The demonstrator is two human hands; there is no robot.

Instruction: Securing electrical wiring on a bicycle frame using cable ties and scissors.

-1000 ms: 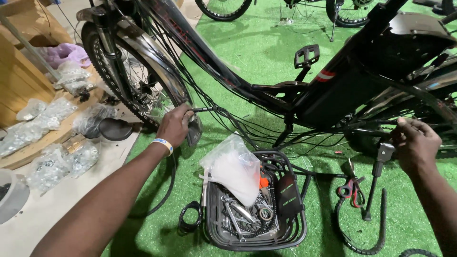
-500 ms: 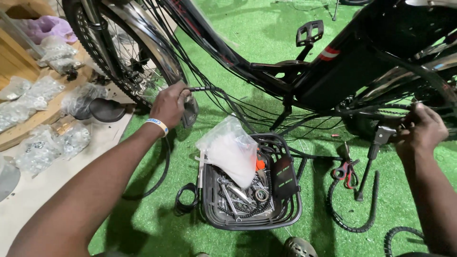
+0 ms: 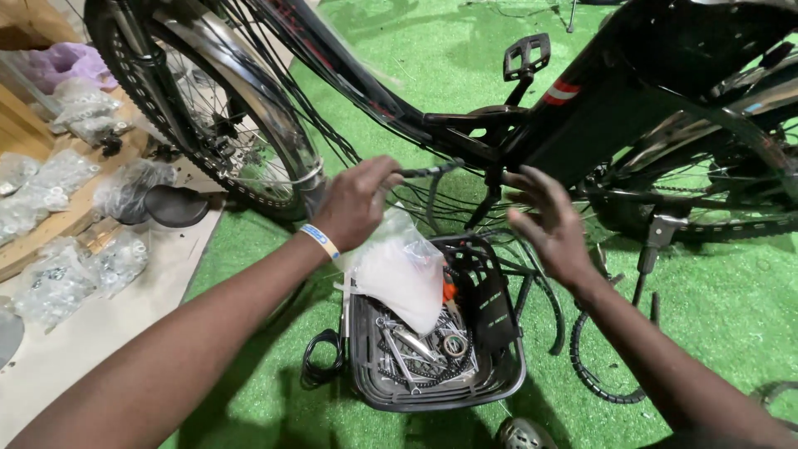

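A black bicycle (image 3: 582, 108) stands on green artificial turf, with a bundle of black cables (image 3: 432, 171) hanging under its frame. My left hand (image 3: 353, 202), with a light wristband, grips one of these cables just above a black plastic basket (image 3: 499, 391). My right hand (image 3: 549, 224) is open, fingers spread, close to the frame and the cables, holding nothing. The basket holds metal tools, a clear plastic bag (image 3: 399, 270) and a black box (image 3: 490, 299).
The front wheel (image 3: 208, 125) with a chrome mudguard is at the left. The kickstand (image 3: 652, 245) and rear wheel (image 3: 715, 191) are at the right. Bags of parts (image 3: 58, 274) and a black saddle (image 3: 174, 206) lie on wooden boards at the left. A coiled cable (image 3: 594, 374) lies on the turf.
My right hand has left the kickstand area and moved left toward the frame, opening up. My left hand has moved right along the cable, toward the middle.
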